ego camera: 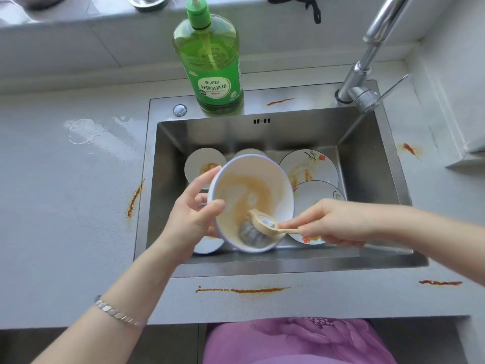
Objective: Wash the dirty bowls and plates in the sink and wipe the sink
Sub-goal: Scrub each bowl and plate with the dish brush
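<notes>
A: Your left hand point(193, 216), fingers curled round the rim at nine o'clock, holds the bowl point(252, 198) tilted over the sink point(367, 158).

B: The scrubber point(258, 228) sits low in it, about six o'clock. Its handle runs out toward three, pinched in your right hand point(338, 223).

A: The orange smear point(236, 185) lies up toward eleven, so I'd say stroke that way.

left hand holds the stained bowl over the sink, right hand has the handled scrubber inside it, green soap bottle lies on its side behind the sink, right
Not quite: in the head view the green soap bottle stands upright behind the sink, not on its side. The rest holds: left hand holds the stained bowl, right hand has the handled scrubber inside it.
</notes>
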Tool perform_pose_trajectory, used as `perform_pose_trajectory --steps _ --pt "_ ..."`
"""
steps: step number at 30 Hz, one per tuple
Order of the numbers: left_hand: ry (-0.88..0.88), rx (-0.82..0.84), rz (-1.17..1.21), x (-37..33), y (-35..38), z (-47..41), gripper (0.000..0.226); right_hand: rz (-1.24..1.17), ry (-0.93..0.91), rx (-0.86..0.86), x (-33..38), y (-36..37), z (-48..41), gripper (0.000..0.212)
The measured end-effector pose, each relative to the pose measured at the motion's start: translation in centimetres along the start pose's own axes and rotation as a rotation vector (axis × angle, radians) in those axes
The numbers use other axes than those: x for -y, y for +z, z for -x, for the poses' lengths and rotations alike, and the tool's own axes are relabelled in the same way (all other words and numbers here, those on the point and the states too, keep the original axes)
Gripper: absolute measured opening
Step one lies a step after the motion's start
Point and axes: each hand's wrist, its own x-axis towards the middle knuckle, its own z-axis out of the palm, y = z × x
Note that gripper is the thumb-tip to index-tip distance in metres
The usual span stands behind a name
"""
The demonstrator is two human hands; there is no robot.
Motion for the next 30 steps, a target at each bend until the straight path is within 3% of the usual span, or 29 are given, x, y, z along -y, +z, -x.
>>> perform_pose_trajectory --steps 4,6,9,11,13,16,18,24,27,30 --pt "-0.038 0.072 -0.119 -0.4 0.5 0.3 0.054 0.545 -0.007 -0.234 -0.9 -1.1 -0.4 0.03" --pt "-0.021 0.004 -0.111 -0.4 0.9 -0.2 0.055 0.484 -0.049 -0.24 -0.8 0.1 -0.9 0.03" --pt "-0.028 -0.045 -0.099 -0.3 1.5 -0.6 0.053 0.076 -0.096 -0.056 0.0 2.3 -1.5 0.031" --pt "-0.058 -0.03 -0.104 -0.1 1.5 -0.6 0.051 -0.111 -0.034 0.042 0.0 2.3 -1.4 0.035" --pt "-0.075 0.003 -0.109 0.1 1.0 -0.4 0.05 -0.06 -0.028 0.073 -1.0 1.6 -1.1 0.034" --pt "-0.113 0.075 -0.133 0.3 0.4 -0.4 0.049 0.343 -0.029 -0.087 -2.1 0.5 -0.4 0.034" --pt "-0.171 0.083 -0.115 0.3 0.0 -0.5 0.048 0.451 -0.056 -0.252 -2.0 0.2 0.7 0.034" --pt "-0.232 0.166 -0.067 -0.1 -1.5 -1.2 0.047 -0.297 -0.257 -0.7 -3.1 0.2 1.4 0.043" --pt "-0.23 0.29 -0.084 -0.9 -0.9 -1.6 0.043 -0.665 -0.2 -0.531 -3.3 2.2 -0.8 0.057" --pt "-0.234 0.331 -0.112 -1.8 -0.4 -2.6 0.044 -0.765 -0.201 -0.369 -3.3 3.7 -2.5 0.056"
